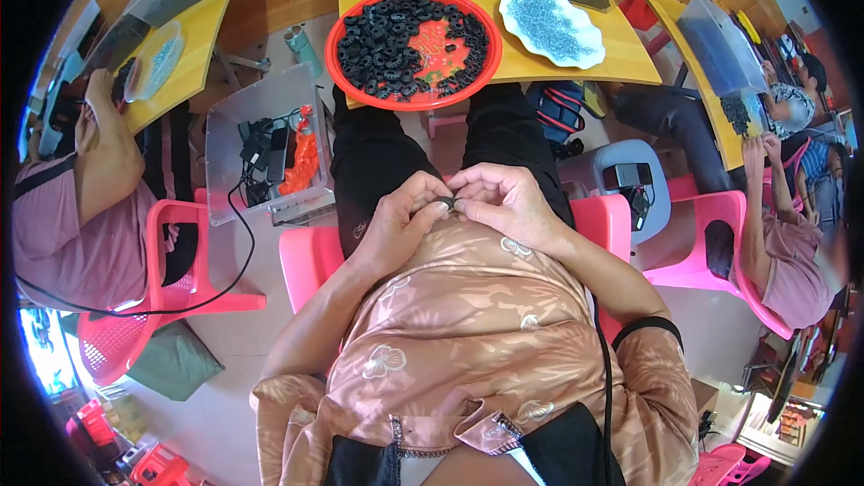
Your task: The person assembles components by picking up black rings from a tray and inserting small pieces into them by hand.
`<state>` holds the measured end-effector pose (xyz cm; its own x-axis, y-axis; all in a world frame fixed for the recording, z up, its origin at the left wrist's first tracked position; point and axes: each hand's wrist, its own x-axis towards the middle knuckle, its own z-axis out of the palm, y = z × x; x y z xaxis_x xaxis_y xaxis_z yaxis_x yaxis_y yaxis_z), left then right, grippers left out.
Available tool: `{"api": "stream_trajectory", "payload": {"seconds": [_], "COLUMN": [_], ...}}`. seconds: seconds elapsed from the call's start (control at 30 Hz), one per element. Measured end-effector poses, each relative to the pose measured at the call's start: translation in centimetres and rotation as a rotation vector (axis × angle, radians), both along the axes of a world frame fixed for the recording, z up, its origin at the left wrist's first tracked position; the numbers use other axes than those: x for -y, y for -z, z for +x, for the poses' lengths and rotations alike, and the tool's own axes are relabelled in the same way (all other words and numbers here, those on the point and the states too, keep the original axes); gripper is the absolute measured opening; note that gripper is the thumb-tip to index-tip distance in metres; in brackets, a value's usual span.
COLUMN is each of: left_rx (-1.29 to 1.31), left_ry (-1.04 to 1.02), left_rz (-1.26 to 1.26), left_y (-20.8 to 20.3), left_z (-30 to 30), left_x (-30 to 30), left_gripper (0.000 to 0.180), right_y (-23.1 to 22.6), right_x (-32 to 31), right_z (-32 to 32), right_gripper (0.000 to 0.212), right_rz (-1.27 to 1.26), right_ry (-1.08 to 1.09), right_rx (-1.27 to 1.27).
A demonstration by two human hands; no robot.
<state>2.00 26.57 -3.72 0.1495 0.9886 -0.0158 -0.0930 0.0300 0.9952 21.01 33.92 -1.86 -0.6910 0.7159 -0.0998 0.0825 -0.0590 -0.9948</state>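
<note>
A small black part, like the ring-shaped black pieces in the tray, is pinched between the fingertips of my two hands in front of my belly. My left hand grips it from the left, thumb and forefinger together. From the right, my right hand meets it with thumb and fingers. The fingers cover much of the part. Beyond my knees, a round red tray holds many loose black pieces, with bare patterned red showing at its right side. Beside it, a white wavy-edged plate carries a spread of tiny grey-blue bits.
Tray and plate stand on a yellow table with clear bins behind. On the floor at left, a clear plastic box holds black devices and something orange-red. A black cable loops leftward. Co-workers sit on pink chairs at left and right.
</note>
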Motion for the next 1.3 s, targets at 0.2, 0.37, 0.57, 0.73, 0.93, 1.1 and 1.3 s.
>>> {"api": "stream_trajectory", "payload": {"seconds": [0.2, 0.37, 0.57, 0.73, 0.93, 1.1, 1.3], "left_rx": [-0.195, -0.203, -0.086, -0.007, 0.166, 0.249, 0.283], "left_ry": [0.004, -0.068, -0.023, 0.007, -0.015, -0.024, -0.007], "left_rz": [0.069, 0.107, 0.071, -0.012, -0.010, -0.059, -0.089], "left_y": [0.3, 0.5, -0.1, 0.2, 0.9, 1.3, 0.6], "left_z": [0.0, 0.6, 0.5, 0.3, 0.7, 0.6, 0.5], "left_x": [0.3, 0.4, 0.5, 0.6, 0.8, 0.6, 0.3], "left_gripper": [0.009, 0.009, 0.010, 0.010, 0.010, 0.008, 0.012], "right_y": [0.3, 0.4, 1.2, 2.0, 1.7, 1.6, 1.7], "right_x": [-0.5, -0.2, -2.1, -2.8, -2.4, -2.8, -2.9], "right_z": [0.0, 0.0, 0.6, 0.7, 0.4, -0.3, -0.2], "right_gripper": [0.030, 0.029, 0.020, 0.010, 0.009, 0.012, 0.015], "right_rz": [-0.059, 0.035, -0.339, -0.309, -0.181, -0.137, -0.208], "right_ry": [-0.040, -0.058, -0.148, -0.197, -0.201, -0.210, -0.211], "right_rx": [-0.015, 0.003, -0.131, -0.062, -0.042, -0.050, -0.070]}}
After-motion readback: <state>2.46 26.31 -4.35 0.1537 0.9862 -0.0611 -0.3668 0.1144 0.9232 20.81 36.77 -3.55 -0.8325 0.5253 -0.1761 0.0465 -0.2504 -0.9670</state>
